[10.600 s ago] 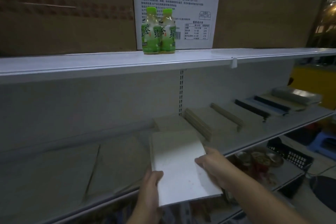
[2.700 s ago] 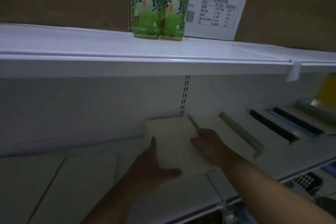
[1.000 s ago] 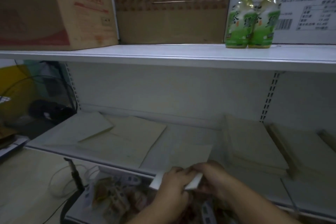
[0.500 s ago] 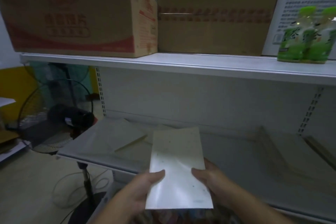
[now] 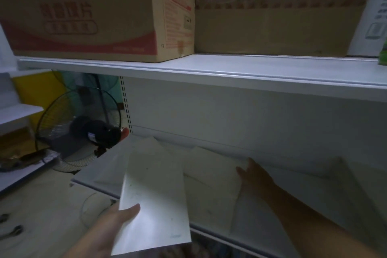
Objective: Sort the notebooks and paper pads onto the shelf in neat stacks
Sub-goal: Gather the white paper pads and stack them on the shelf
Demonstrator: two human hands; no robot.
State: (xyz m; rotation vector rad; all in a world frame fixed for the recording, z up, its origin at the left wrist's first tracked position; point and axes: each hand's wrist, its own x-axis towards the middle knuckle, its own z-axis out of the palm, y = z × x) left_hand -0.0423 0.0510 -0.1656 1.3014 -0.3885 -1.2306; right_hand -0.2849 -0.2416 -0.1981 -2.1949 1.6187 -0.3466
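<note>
Tall open gap between upper shelf (image 5: 251, 75) and lower shelf (image 5: 257, 222), front entry free. Loose pads (image 5: 211, 172) lie flat, low. Held pad (image 5: 152, 205) screens front-left. Boxes (image 5: 83, 12) fill upper shelf. Fan (image 5: 79, 128) beyond left end.

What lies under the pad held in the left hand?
The pad, held by the left hand, overlaps the shelf edge and loose pads lying askew. How far those pads run beneath it is covered.
</note>
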